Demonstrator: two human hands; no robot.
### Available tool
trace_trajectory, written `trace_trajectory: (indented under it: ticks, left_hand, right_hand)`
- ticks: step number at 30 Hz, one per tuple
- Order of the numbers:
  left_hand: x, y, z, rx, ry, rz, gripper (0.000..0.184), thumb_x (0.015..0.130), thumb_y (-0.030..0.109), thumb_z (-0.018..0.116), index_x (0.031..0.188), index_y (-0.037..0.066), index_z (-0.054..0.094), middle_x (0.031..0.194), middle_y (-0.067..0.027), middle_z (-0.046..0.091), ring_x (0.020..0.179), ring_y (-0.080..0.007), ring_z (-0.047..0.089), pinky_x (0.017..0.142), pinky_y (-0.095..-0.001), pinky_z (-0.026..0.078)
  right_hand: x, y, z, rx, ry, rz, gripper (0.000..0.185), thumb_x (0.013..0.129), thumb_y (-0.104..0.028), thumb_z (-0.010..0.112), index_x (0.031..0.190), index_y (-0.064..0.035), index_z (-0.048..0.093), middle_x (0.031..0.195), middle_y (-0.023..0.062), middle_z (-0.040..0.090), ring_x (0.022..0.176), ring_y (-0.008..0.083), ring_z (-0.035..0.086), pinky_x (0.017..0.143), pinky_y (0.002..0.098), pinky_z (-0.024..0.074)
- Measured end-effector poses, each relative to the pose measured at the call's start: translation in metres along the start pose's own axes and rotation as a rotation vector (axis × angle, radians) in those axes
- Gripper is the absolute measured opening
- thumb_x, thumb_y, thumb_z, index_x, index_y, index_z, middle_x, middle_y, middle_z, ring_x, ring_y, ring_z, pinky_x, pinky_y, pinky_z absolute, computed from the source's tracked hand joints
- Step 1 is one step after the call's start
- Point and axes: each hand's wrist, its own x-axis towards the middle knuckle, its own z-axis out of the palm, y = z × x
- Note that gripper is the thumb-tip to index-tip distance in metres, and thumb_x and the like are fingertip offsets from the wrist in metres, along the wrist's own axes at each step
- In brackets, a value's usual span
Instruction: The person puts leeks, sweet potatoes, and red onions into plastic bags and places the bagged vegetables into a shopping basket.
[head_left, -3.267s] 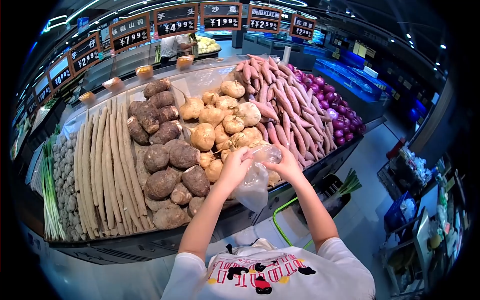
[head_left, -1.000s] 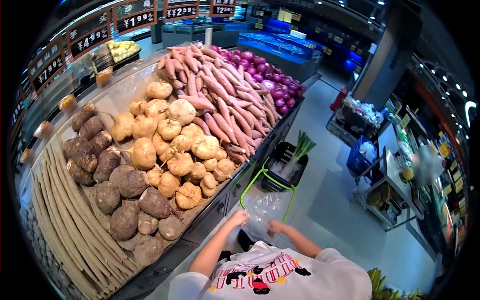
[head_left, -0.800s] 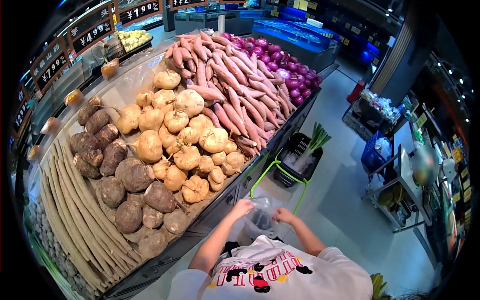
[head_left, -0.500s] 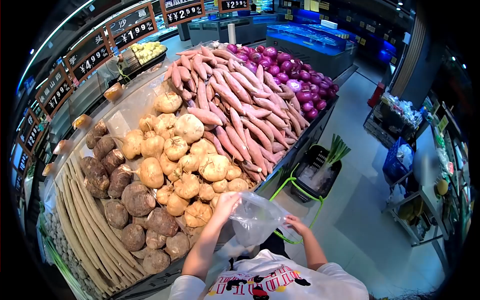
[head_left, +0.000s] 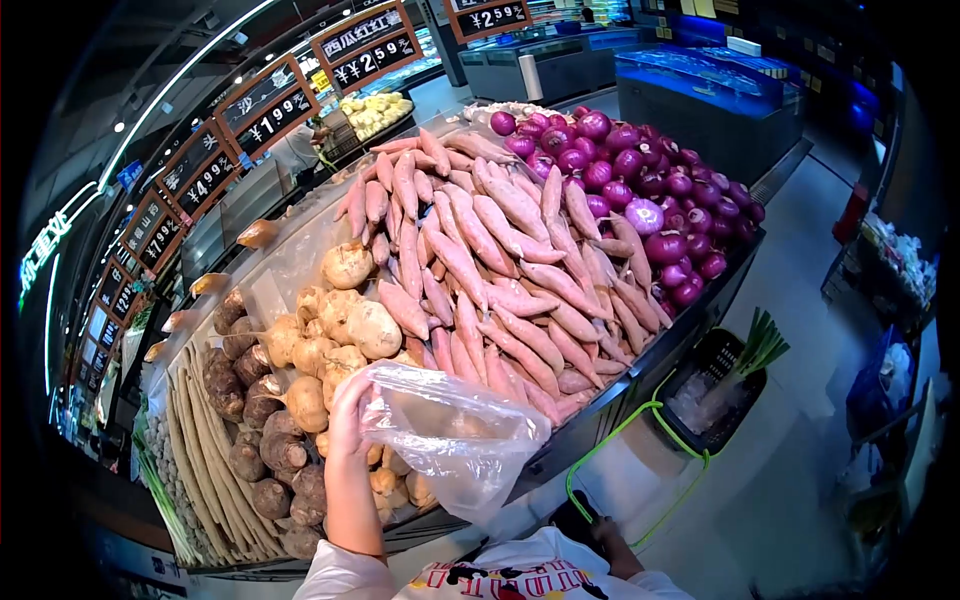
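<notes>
long roots: well left of your left fingers, laid side by side (head_left: 205, 440); out of the bag's way, low risk

brown roots: just left of your left wrist (head_left: 283, 450); forearm close over the pile, a low swing could knock one loose

round tan roots: beside and behind your left fingers (head_left: 345, 325); stubs and root ends poke up, thin film could snag or tear

left hand: fingers closed on the bag's edge (head_left: 350, 415); pinch looks one-sided, film could slip or fold shut if grip slackens

clear bag: hangs from your left fingers, spread out to their right, over the display edge (head_left: 480, 425); far side looks unsupported, could sag, bunch up or catch on the roots underneath

pink roots: ahead and right of your left fingers, heaped on a slope (head_left: 460, 260); stacked loose, pulling a low one could start a slide

right hand: low, well right of your left fingers, away from the bag (head_left: 604, 530); finger state can't tell, too dark and small

green handle: close to your right fingers, contact can't tell (head_left: 655, 405); loop could hook hand or foot

red onions: far ahead and right of your left fingers (head_left: 625, 165); round, could roll if bumped

black basket: right of your right fingers, on the floor, leafy stalks inside (head_left: 718, 352); trip hazard if you step sideways
</notes>
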Motion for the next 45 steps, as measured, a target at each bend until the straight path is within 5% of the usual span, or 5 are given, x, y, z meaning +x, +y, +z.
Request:
trace_trajectory:
  ticks: [15, 25, 30, 36, 45]
  left_hand:
    - [-0.029, 0.038, -0.004, -0.122, 0.462, 0.672, 0.025, 0.089, 0.022, 0.043, 0.097, 0.003, 0.057, 0.059, 0.0032, 0.052, 0.040, -0.0018, 0.039, 0.036, -0.0176, 0.030]
    - [-0.025, 0.020, -0.039, 0.357, 0.388, 0.389, 0.016, 0.084, 0.007, 0.055, 0.099, 0.001, 0.052, 0.082, -0.0016, 0.055, 0.069, -0.0056, 0.051, 0.060, -0.0196, 0.043]
    - [-0.040, 0.052, 0.038, 1.109, 0.694, 1.119, 0.037, 0.070, 0.003, 0.067, 0.102, -0.002, 0.050, 0.107, -0.0151, 0.050, 0.096, -0.0227, 0.052, 0.087, -0.0347, 0.042]
    - [0.006, 0.050, 0.010, 1.641, -0.356, 0.849, 0.042, 0.067, 0.012, 0.067, 0.105, 0.002, 0.052, 0.117, -0.0166, 0.047, 0.111, -0.0346, 0.045, 0.094, -0.0445, 0.036]
    - [0.109, 0.036, -0.068, 1.613, -0.178, 0.329, 0.024, 0.073, 0.012, 0.060, 0.094, -0.001, 0.062, 0.077, -0.0121, 0.062, 0.076, -0.0262, 0.060, 0.070, -0.0358, 0.047]
  right_hand:
    - [0.066, 0.025, -0.087, -0.309, -0.338, -0.359, 0.039, 0.080, -0.031, 0.051, 0.102, -0.0009, 0.061, 0.104, 0.0222, 0.060, 0.102, 0.0335, 0.056, 0.086, 0.0390, 0.0446]
    - [-0.207, -0.333, -0.424, 0.032, 0.427, -1.630, 0.008, 0.075, -0.003, 0.057, 0.083, -0.0012, 0.057, 0.080, 0.0123, 0.059, 0.074, 0.0306, 0.057, 0.068, 0.0351, 0.0449]
    - [-0.246, -0.449, -0.398, -0.080, 0.383, -1.930, 0.028, 0.076, -0.005, 0.056, 0.104, -0.0020, 0.056, 0.096, 0.0140, 0.060, 0.091, 0.0325, 0.058, 0.082, 0.0389, 0.0451]
    - [-0.207, -0.505, -0.365, -0.337, 0.167, -1.732, 0.026, 0.070, -0.012, 0.062, 0.094, -0.0028, 0.058, 0.104, 0.0123, 0.056, 0.097, 0.0313, 0.053, 0.087, 0.0417, 0.0405]
    - [-0.201, -0.526, -0.349, -0.743, -0.013, -1.842, 0.016, 0.064, -0.009, 0.058, 0.080, -0.0035, 0.058, 0.086, 0.0116, 0.057, 0.087, 0.0298, 0.055, 0.081, 0.0445, 0.0414]
